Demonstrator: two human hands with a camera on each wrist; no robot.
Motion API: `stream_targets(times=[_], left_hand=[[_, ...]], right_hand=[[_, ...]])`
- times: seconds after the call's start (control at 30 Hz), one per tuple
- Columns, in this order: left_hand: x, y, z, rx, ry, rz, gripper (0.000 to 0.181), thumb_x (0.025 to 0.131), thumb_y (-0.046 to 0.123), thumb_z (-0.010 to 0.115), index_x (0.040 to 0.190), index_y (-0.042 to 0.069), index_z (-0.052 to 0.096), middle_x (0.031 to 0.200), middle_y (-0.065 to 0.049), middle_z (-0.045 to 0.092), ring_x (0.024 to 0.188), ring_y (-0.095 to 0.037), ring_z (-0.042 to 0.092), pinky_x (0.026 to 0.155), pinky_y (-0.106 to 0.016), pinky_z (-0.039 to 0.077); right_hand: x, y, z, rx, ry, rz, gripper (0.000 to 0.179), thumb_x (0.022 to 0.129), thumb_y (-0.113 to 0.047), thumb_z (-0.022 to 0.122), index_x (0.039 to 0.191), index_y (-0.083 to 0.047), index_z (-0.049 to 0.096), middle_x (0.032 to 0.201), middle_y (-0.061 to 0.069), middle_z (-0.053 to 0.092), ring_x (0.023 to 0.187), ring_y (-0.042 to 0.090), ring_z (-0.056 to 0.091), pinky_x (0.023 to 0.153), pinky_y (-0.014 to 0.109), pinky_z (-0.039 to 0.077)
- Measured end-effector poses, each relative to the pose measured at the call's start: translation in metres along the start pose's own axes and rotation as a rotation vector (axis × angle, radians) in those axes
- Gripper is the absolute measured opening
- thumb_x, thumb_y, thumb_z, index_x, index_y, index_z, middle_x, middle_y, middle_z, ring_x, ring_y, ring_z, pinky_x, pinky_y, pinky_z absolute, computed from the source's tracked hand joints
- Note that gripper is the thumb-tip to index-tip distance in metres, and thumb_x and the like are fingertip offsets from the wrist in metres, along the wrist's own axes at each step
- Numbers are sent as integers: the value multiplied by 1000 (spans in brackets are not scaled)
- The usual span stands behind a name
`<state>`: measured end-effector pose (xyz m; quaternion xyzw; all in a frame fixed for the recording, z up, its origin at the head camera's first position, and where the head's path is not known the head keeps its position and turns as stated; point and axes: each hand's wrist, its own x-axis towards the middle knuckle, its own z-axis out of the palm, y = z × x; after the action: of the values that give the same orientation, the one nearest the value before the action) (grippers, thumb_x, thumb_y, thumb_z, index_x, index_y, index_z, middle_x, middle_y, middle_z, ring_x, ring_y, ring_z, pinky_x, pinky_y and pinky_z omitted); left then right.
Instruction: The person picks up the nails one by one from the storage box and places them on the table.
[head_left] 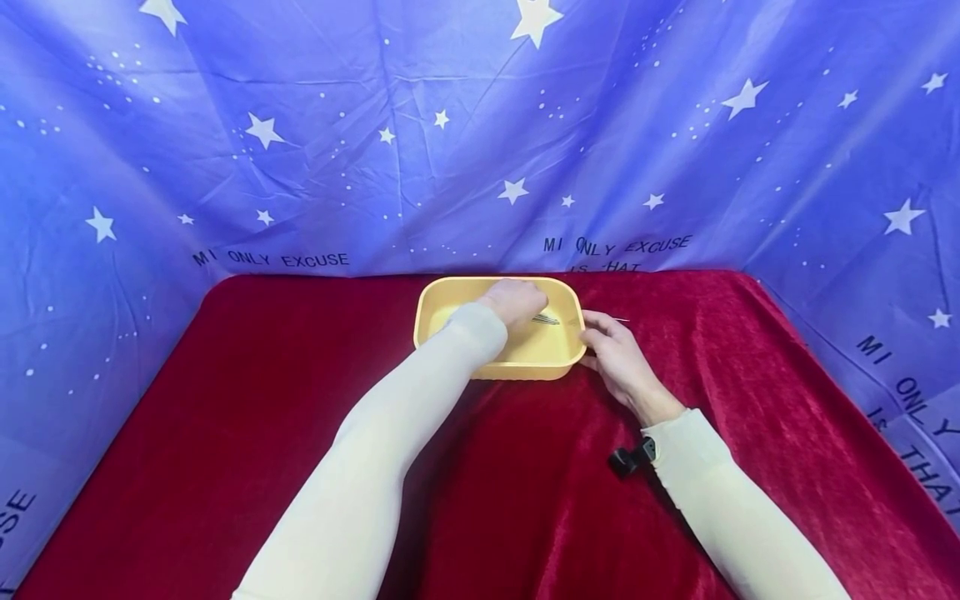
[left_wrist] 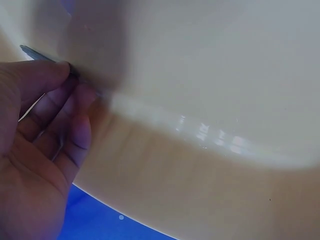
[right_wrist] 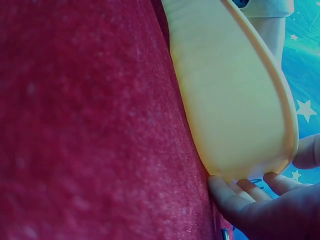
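A yellow plastic basin (head_left: 525, 371) sits toward the far side of the table. My left hand (head_left: 516, 302) reaches down into it, thumb and fingers pinching a thin, dark grey rod-like piece (left_wrist: 37, 54) with a narrow tip. From above, slim metallic pieces (head_left: 546, 319) show beside that hand, inside the basin. On the basin's right end, my right hand (head_left: 617, 354) holds the rim and outer wall, with fingertips (right_wrist: 222, 187) against the lower side. Part of the basin's inside is hidden behind the left forearm.
Dark red velvet cloth (head_left: 247, 400) covers the table. A thin pale piece (head_left: 621, 320) shows just beyond the right hand. Blue star-patterned curtains (head_left: 450, 167) hang behind and at both sides. A black camera mount (head_left: 632, 457) is on the right wrist.
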<state>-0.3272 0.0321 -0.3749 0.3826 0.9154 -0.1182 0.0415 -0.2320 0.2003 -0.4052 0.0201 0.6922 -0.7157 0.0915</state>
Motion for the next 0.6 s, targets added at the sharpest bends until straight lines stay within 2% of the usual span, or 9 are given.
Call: stream_targets(times=[0.37,0.6], left_hand=[[0,0,3,-24,16,9,14,86,7,55,93,15,64,89,-1,64,80,-18,59,76,-36,52],[2,2,1,-27,-12,2,15,89,10,54,96,17,65,99,-1,65,94,-19,60,87,-35,49]], right_hand=[[0,0,1,-2,0,-5,49,95,-3,38,143,4,32,138,25,38,113,29,50,92,39,49],[0,0,0,-4,7,-7,48,95,-3,38,143,3,33,138,24,39,114,31,49,93,41,48]])
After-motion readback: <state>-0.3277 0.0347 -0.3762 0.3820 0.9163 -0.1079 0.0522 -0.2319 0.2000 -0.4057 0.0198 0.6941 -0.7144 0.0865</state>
